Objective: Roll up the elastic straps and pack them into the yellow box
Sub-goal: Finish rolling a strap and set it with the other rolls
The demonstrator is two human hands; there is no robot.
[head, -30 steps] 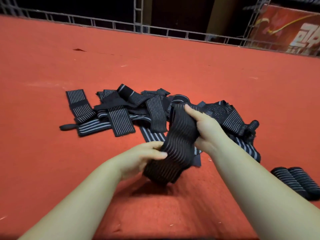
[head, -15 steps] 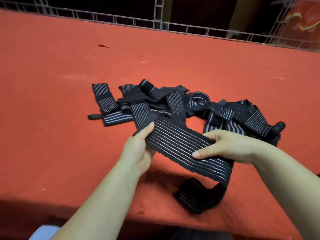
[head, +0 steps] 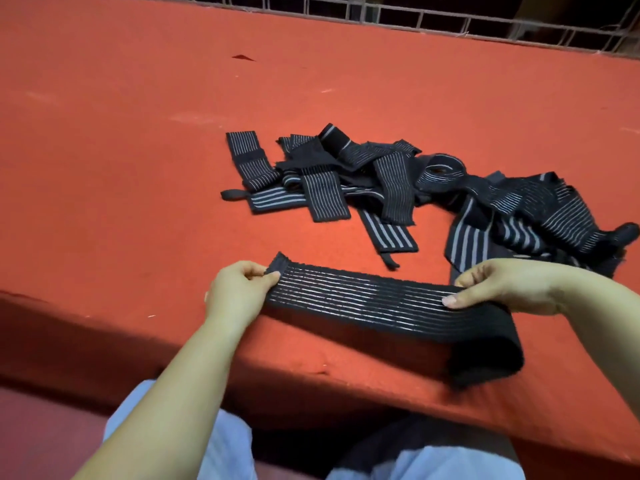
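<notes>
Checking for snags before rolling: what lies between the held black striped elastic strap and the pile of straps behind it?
In the head view, bare red felt tabletop separates the held strap from the pile.

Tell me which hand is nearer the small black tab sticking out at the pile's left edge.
Left. The left hand pinches the strap end just below the tab; the right hand holds the strap far across, near the pile's right side.

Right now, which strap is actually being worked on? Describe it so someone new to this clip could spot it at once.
On the red table, look nearer than the tangled pile of straps, close to the front edge. The black strap there is stretched out flat between the left hand and the right hand. It alone is held; its right end droops over the edge.
</notes>
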